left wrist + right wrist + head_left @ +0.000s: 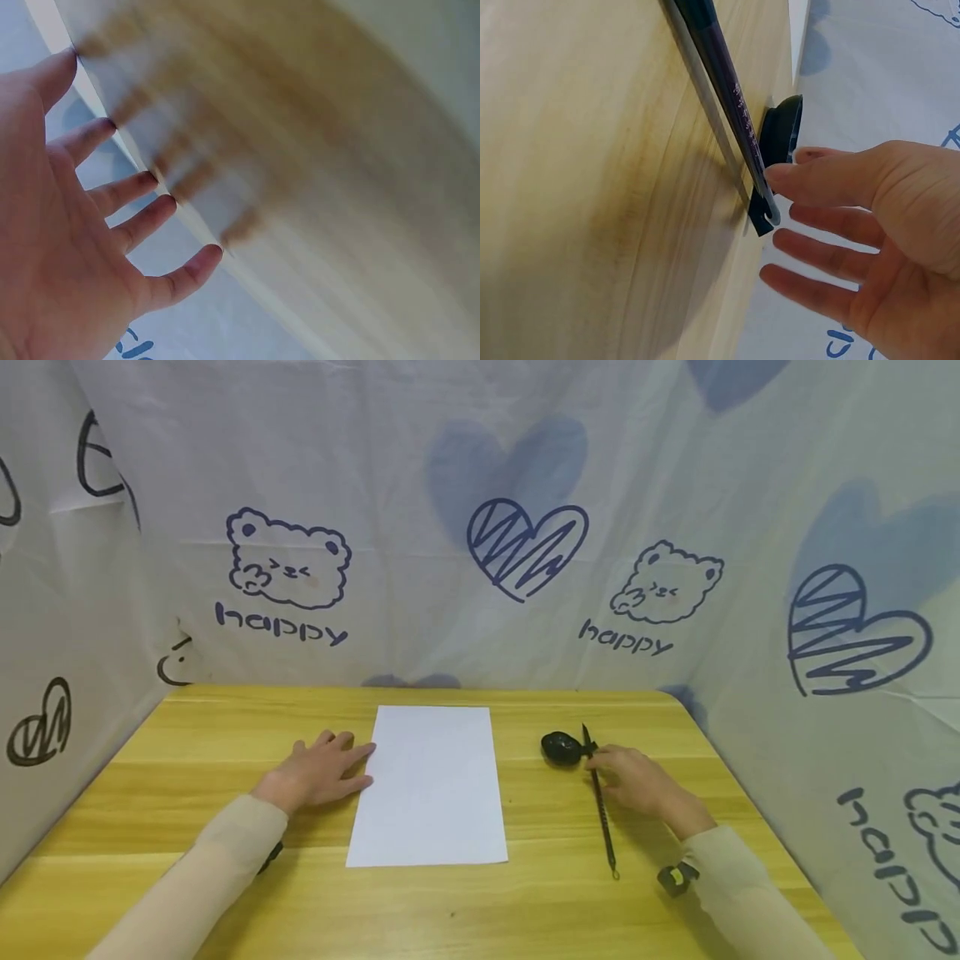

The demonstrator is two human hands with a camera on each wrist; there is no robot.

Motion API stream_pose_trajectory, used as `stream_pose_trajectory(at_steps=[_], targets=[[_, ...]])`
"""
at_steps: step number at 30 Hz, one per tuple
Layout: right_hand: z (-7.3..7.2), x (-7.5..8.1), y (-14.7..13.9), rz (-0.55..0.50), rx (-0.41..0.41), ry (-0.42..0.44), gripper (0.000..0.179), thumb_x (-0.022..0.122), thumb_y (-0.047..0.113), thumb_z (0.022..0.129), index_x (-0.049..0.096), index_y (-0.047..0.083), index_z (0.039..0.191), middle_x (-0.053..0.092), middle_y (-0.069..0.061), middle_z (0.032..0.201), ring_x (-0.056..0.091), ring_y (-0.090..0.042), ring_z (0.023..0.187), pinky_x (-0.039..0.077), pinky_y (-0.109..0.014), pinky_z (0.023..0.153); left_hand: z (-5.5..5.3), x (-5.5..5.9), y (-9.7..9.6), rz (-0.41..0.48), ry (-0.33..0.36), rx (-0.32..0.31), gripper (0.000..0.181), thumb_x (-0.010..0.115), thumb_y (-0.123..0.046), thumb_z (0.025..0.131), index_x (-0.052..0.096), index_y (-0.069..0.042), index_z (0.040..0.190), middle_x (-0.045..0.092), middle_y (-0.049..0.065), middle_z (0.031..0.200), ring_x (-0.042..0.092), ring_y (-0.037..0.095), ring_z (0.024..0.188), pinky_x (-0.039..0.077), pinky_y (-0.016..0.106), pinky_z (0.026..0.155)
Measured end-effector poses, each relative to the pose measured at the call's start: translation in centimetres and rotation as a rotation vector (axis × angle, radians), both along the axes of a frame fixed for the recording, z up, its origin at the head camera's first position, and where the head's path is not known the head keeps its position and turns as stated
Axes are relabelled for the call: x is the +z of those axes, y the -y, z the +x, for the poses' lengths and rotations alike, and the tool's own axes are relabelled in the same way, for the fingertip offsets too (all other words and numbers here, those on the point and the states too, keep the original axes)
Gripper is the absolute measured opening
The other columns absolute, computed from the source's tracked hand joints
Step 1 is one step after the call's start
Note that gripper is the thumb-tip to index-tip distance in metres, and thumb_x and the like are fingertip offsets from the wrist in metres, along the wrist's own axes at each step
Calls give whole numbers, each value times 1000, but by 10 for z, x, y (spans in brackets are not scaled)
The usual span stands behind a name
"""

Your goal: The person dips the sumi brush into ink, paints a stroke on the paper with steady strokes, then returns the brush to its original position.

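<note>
A sheet of white paper (431, 789) lies upright in the middle of the table. My left hand (318, 768) rests on the table with spread fingers, its thumb and index fingertips right at the paper's left edge; the left wrist view shows these fingers (135, 225) spread against the tabletop. To the right, a slim dark brush (602, 810) leans with its upper part across the short handle of a small black dish (561, 748). My right hand (637, 781) is at the brush's upper part, thumb tip against the shaft (735, 112), the other fingers loosely extended beyond it.
The yellow wooden table (225, 718) ends at a white printed curtain (405, 593) behind, with more cloth at both sides. A dark strap device (677, 878) sits on the right wrist.
</note>
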State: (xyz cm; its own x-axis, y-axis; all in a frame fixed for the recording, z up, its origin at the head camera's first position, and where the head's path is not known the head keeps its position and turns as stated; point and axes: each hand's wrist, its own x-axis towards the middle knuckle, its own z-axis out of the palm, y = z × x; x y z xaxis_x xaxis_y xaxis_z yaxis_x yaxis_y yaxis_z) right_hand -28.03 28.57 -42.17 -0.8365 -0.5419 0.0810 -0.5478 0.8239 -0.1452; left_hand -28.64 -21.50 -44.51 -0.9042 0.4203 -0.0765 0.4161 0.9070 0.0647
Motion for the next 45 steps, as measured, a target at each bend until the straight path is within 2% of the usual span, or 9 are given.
stream_pose_trajectory(at_steps=[8,13,20,26,34,45], targets=[[-4,-5,-2,-28,68,-2,37,76,-11,82,75,5,116,71,-18,121,68,-41,114,55,-55,98,1,2,5,35,26,5,66,54,-56,102,47,-19,156,44,26,158,41,54,142,35,82,101],[-7,-8,-2,-36,74,-15,37,75,-13,82,78,9,112,68,-13,116,69,-36,108,57,-51,93,1,0,6,58,34,10,66,53,-56,102,46,-19,156,42,26,159,39,55,143,32,82,103],[-12,-11,-2,-25,143,-56,35,76,-13,82,79,12,106,69,-10,115,69,-30,105,58,-47,92,-1,-2,7,47,34,11,66,52,-56,103,46,-19,157,42,27,159,39,55,143,32,83,102],[-16,-14,-3,-5,175,-45,36,72,-15,83,80,14,102,70,-4,110,69,-26,103,59,-43,92,0,-2,7,56,40,12,67,53,-57,102,45,-19,157,40,26,160,39,54,143,32,83,103],[-20,-22,-4,-78,236,-55,39,65,-24,77,78,11,87,73,-7,103,72,-27,95,60,-43,89,-2,-8,8,52,31,16,67,53,-57,102,46,-20,157,40,25,161,40,52,143,32,82,102],[-22,-27,-6,-94,250,-55,39,59,-23,78,79,10,84,75,-10,104,73,-30,98,60,-44,90,-1,-8,8,47,35,17,68,52,-59,102,45,-20,157,40,25,161,40,51,143,32,82,102]])
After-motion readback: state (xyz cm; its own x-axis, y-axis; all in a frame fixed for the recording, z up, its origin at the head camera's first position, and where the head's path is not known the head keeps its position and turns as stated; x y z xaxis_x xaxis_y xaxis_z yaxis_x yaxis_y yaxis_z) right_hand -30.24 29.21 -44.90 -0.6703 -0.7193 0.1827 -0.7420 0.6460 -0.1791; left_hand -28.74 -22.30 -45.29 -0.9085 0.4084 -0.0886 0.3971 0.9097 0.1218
